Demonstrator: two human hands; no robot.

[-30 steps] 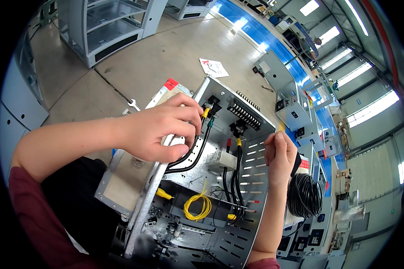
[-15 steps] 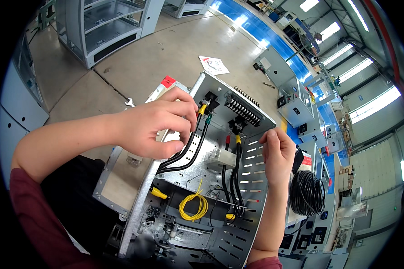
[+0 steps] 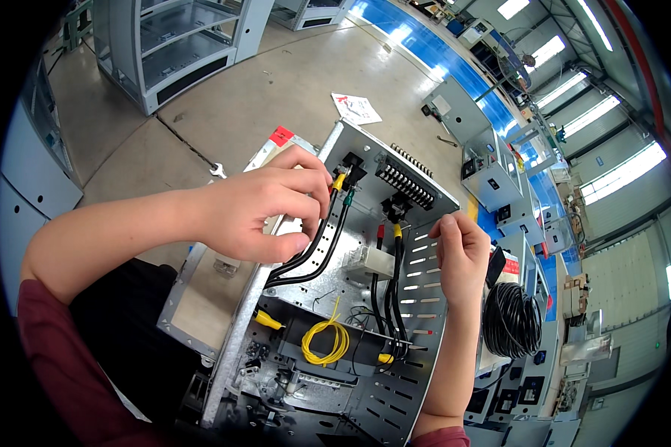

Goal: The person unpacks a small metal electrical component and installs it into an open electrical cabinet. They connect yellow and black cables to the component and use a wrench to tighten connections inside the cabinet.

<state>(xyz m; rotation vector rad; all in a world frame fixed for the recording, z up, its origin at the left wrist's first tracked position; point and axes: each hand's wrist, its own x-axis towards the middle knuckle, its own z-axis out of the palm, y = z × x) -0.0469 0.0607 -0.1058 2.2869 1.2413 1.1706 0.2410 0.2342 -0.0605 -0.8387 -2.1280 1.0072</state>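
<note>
Left hand [image 3: 265,212] pinches black cables [image 3: 317,249] near yellow-tipped connector [image 3: 338,181] at 12 o'clock of metal chassis [image 3: 417,298] — steadying them. Right hand [image 3: 462,253] curled on chassis edge at 3 o'clock, holding nothing visible.

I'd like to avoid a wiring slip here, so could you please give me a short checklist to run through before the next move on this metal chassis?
1. Left hand on the two black cables by the chassis wall: ok, fingers curl around them.
2. Right hand steadying the slotted side panel: ok, it rests on the panel.
3. Yellow-sleeved cable end seated at the black connector: cannot tell, the fingers partly hide it.
4. Terminal strip unobstructed: ok.
5. Loose yellow wire coil apart from both hands: ok.
</note>
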